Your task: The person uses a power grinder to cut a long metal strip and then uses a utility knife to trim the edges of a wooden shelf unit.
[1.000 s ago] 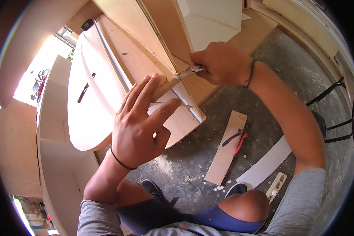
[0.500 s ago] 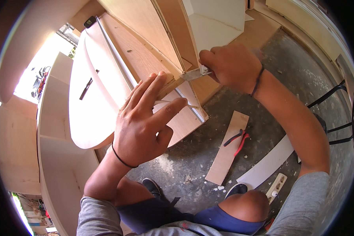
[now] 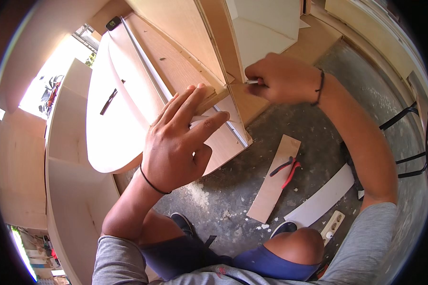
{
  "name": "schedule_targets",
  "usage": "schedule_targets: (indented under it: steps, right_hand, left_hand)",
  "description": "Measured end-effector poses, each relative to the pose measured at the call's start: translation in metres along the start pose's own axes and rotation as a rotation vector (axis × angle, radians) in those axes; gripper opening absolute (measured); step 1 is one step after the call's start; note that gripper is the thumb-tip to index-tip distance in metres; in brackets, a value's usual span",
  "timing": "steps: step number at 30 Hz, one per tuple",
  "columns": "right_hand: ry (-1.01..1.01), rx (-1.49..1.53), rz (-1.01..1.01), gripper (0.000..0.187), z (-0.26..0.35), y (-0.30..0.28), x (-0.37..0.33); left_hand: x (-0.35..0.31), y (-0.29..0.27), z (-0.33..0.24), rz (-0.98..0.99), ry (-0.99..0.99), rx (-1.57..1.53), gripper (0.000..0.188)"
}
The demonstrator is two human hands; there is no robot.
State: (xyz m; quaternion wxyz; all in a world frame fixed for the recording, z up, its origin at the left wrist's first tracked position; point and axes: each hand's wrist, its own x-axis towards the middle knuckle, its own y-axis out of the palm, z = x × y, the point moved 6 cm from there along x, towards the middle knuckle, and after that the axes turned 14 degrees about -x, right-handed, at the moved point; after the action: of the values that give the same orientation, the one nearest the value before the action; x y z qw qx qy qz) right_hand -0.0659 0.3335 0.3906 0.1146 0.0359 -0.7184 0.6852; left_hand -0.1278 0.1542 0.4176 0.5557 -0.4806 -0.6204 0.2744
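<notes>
My left hand (image 3: pixel 173 137) lies with its fingers stretched out on the end of a wooden rail (image 3: pixel 215 98), part of a pale, round-ended furniture piece (image 3: pixel 123 147). Just past those fingertips, the rail meets the corner of an upright wooden panel (image 3: pixel 218 47). To the right of this corner, my right hand (image 3: pixel 286 80) is closed around a flat metal blade tool (image 3: pixel 252 82). Only a thin, light part of it shows; its handle is hidden in my fist. A thin pale strip runs beneath my left index finger.
On the grey floor, red-and-black pliers (image 3: pixel 290 172) rest on a plywood strip (image 3: pixel 264 202). A white board (image 3: pixel 321 195) and a power strip (image 3: pixel 334 223) lie to its right. Black metal legs (image 3: pixel 404 114) stand at right. A small black device (image 3: pixel 113 23) sits on the far end.
My right hand has drawn slightly right and up, away from the corner, and the blade that reached the corner shows less now. My left hand stays on the rail.
</notes>
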Motion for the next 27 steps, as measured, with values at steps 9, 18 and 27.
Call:
schedule_targets:
  steps: [9,18,27]
  right_hand:
    - [-0.034,-0.046,-0.085,0.029,-0.002,-0.014,-0.01]
    - [-0.033,-0.156,-0.125,0.018,-0.002,-0.012,-0.009]
    - [-0.041,-0.123,-0.117,0.014,-0.004,-0.016,-0.005]
  left_hand:
    - [-0.002,-0.002,0.001,-0.024,0.024,0.001,0.057]
    - [-0.003,0.0,0.003,-0.017,0.023,-0.006,0.054]
    - [-0.002,-0.001,0.004,0.012,0.01,0.028,0.055]
